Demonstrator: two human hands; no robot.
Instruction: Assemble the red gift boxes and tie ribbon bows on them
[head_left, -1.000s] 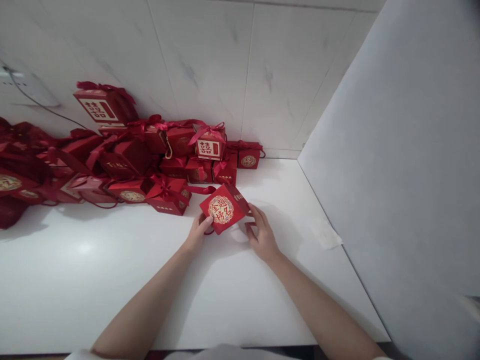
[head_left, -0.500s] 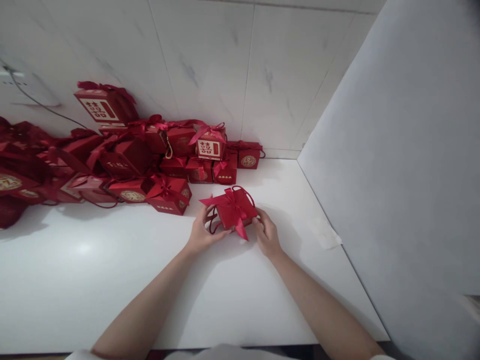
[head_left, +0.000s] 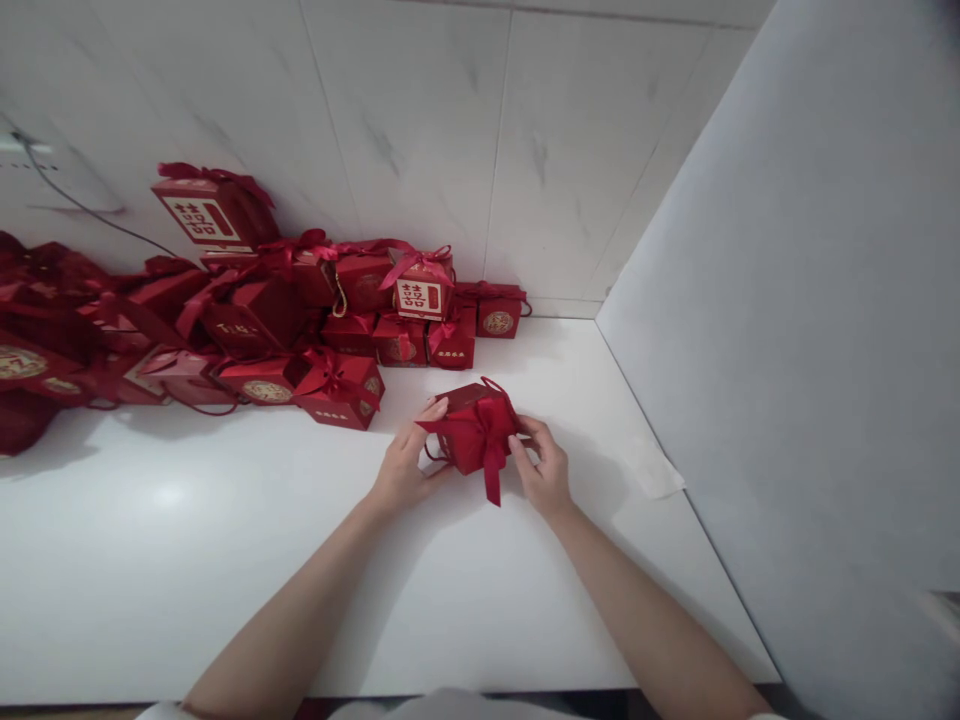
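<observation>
Between my two hands is a red gift box (head_left: 466, 452) with a red ribbon bow (head_left: 487, 428) and dark red cord handles. The box is tilted, its bow side turned toward me. My left hand (head_left: 409, 465) grips its left side, fingers at the top left corner and thumb low near the cord. On the right side, my right hand (head_left: 541, 465) holds the box edge between thumb and fingers. One ribbon tail hangs down in front of the box. The undersides of the fingers on the far faces are hidden.
Several similar red gift boxes (head_left: 341, 395) are piled along the tiled wall (head_left: 420, 130) at the left and back. A white panel (head_left: 810, 300) stands at the right of the white table (head_left: 225, 560). A small white paper piece (head_left: 660, 472) lies by that panel.
The gift box has tipped toward me, so its bow faces my side and its far face shows on top. My right hand has shifted slightly right with it.
</observation>
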